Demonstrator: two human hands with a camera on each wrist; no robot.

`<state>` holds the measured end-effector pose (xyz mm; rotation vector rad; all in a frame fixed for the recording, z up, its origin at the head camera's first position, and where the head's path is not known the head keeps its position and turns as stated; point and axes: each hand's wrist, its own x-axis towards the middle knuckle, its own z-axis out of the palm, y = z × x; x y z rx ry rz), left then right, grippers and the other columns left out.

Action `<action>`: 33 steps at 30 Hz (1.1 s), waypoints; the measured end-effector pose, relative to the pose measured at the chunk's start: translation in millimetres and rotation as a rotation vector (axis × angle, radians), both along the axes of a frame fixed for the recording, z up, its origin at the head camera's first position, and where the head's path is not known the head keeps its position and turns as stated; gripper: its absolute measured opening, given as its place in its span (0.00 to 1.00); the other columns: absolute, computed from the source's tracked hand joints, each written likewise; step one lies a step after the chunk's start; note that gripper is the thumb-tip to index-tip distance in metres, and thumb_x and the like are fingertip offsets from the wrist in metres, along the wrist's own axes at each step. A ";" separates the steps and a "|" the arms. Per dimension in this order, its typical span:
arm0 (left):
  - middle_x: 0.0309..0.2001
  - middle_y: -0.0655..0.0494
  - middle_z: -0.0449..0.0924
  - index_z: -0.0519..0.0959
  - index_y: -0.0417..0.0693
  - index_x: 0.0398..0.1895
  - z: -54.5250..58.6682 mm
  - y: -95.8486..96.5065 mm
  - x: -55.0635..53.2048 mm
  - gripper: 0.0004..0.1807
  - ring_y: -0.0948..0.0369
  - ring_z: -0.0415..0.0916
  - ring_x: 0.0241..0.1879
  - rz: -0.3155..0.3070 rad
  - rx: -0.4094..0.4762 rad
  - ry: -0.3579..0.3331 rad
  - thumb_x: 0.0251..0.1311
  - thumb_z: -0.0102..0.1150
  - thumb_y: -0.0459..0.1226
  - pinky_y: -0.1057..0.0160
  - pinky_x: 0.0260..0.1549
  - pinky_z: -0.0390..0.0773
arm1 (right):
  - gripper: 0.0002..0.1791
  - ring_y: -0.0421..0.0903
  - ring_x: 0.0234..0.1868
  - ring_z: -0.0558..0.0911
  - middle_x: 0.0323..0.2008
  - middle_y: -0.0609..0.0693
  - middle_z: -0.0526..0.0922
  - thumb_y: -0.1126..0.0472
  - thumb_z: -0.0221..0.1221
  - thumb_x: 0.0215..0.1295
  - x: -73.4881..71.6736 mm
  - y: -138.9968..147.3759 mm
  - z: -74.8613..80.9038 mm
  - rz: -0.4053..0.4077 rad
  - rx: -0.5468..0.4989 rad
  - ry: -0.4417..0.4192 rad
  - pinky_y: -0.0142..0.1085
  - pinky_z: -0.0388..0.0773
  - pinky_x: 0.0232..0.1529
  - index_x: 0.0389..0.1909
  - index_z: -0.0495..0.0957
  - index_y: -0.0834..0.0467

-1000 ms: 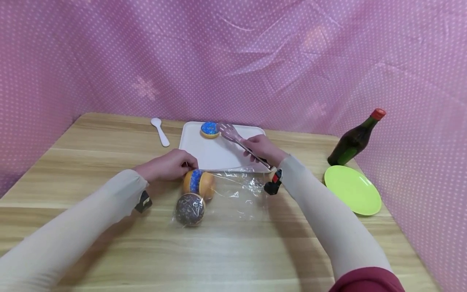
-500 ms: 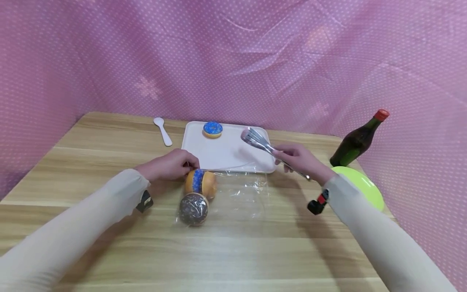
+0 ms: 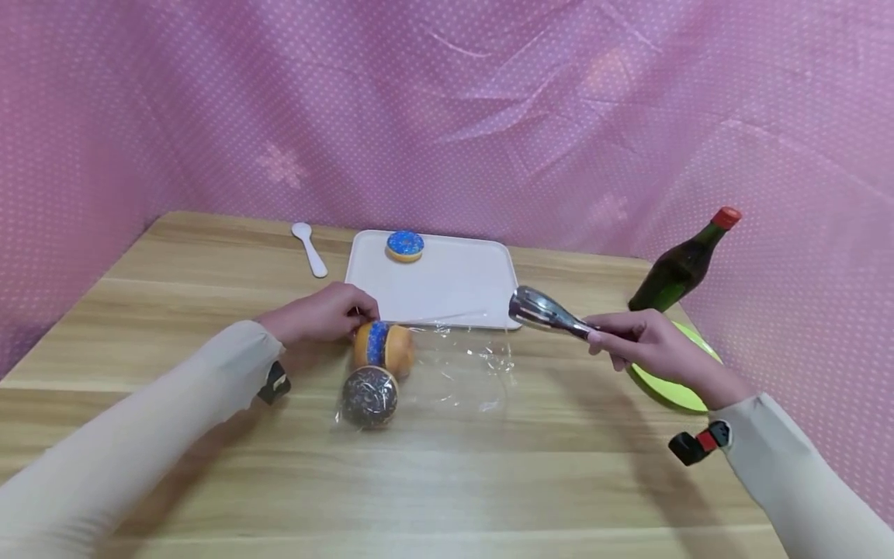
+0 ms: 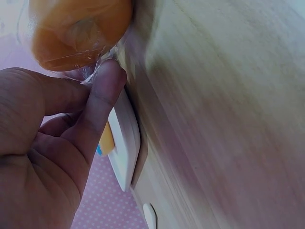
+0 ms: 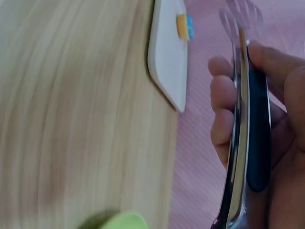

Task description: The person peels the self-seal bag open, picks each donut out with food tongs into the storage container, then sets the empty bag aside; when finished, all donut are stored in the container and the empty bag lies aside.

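My left hand [image 3: 324, 313] pinches the edge of a clear plastic bag [image 3: 454, 373] between thumb and finger, as the left wrist view shows up close. Inside the bag's left part lie a chocolate donut [image 3: 369, 397] and, behind it, donuts standing on edge, one blue-iced [image 3: 378, 344] and one plain orange side [image 4: 81, 33] outward. My right hand [image 3: 646, 345] grips metal tongs [image 3: 548, 310] with dark handle inlays [image 5: 258, 129]; their slotted heads point left, near the tray's right front corner, holding nothing. On the white tray [image 3: 454, 283] a blue sprinkled donut [image 3: 405, 245] sits at the back left.
A white spoon [image 3: 310, 250] lies left of the tray. At the right a green bottle [image 3: 677, 268] with a red cap stands behind a lime plate [image 3: 670, 392], partly hidden by my right hand. A pink dotted curtain [image 3: 447, 116] borders the wooden table.
My right hand has drawn the tongs away from over the tray, rightward and toward me, and the tongs have turned. My left hand stays at the bag; the tray's donut has not moved.
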<state>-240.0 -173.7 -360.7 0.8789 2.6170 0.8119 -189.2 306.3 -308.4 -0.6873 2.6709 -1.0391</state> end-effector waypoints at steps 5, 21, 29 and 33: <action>0.32 0.54 0.83 0.87 0.43 0.34 -1.0 -0.2 -1.2 0.14 0.61 0.75 0.34 -0.002 -0.010 0.014 0.65 0.53 0.21 0.62 0.38 0.76 | 0.13 0.39 0.23 0.79 0.31 0.39 0.86 0.64 0.61 0.74 13.3 6.2 2.4 0.090 0.041 0.022 0.34 0.78 0.25 0.55 0.86 0.59; 0.37 0.52 0.87 0.88 0.43 0.38 0.5 1.0 -1.1 0.13 0.60 0.78 0.37 0.023 -0.010 -0.001 0.67 0.55 0.23 0.63 0.39 0.79 | 0.17 0.33 0.25 0.74 0.32 0.43 0.82 0.51 0.61 0.75 12.1 -37.4 -9.6 0.128 0.195 0.057 0.31 0.74 0.26 0.60 0.84 0.51; 0.36 0.52 0.87 0.88 0.43 0.37 -0.4 1.9 -0.8 0.13 0.61 0.77 0.35 0.030 0.001 0.012 0.67 0.54 0.23 0.64 0.37 0.79 | 0.20 0.36 0.30 0.76 0.37 0.47 0.85 0.48 0.58 0.77 4.1 -71.3 -17.9 0.213 0.188 0.066 0.31 0.74 0.31 0.63 0.82 0.51; 0.35 0.52 0.86 0.88 0.42 0.36 -2.7 5.4 -0.8 0.14 0.61 0.77 0.35 0.028 0.013 0.009 0.65 0.54 0.22 0.64 0.37 0.78 | 0.21 0.38 0.35 0.79 0.44 0.46 0.87 0.47 0.57 0.78 2.2 -85.5 -23.7 0.248 0.191 0.084 0.31 0.77 0.37 0.65 0.80 0.50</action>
